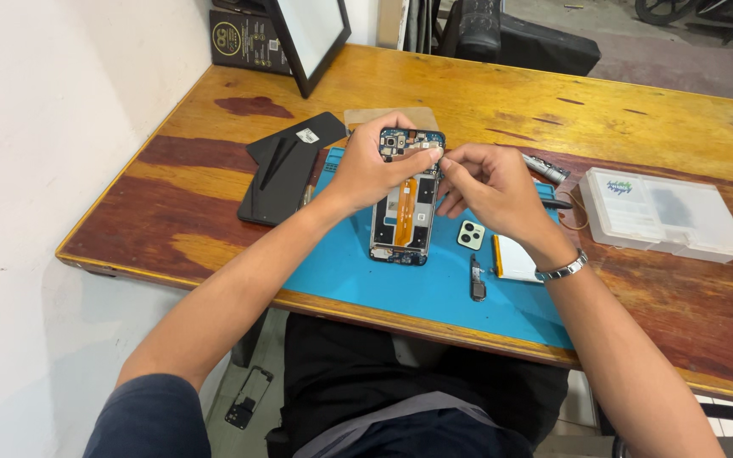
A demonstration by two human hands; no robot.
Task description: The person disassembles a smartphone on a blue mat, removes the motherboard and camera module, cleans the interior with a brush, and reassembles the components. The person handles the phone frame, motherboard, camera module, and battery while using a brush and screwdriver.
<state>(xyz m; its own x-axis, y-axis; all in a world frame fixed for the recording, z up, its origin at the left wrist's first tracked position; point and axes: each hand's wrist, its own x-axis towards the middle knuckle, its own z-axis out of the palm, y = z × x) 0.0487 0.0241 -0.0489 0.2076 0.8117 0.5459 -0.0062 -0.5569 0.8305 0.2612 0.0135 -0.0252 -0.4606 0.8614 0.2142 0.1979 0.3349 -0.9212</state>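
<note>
Nearest, a blue mat point(434, 293) covers the bench point(638, 110). On it stands the opened phone point(405, 203), its far end gripped by the left hand point(371, 165). Right hand point(489, 187) fingers pinch together at its top-right corner, perhaps on a tiny part. Right of the phone lies a camera bezel point(471, 235).

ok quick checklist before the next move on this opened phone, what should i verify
1. Opened phone steadied: ok, left hand grips its top end over the blue mat.
2. Right hand at the upper right edge: ok; whether its fingertips pinch a part, cannot tell.
3. Loose camera piece clear of the hands: ok, it lies on the mat.
4. Battery set aside: ok, right of the phone.
5. Small dark part safe: ok, on the mat.
6. Screws all out: cannot tell.
</note>
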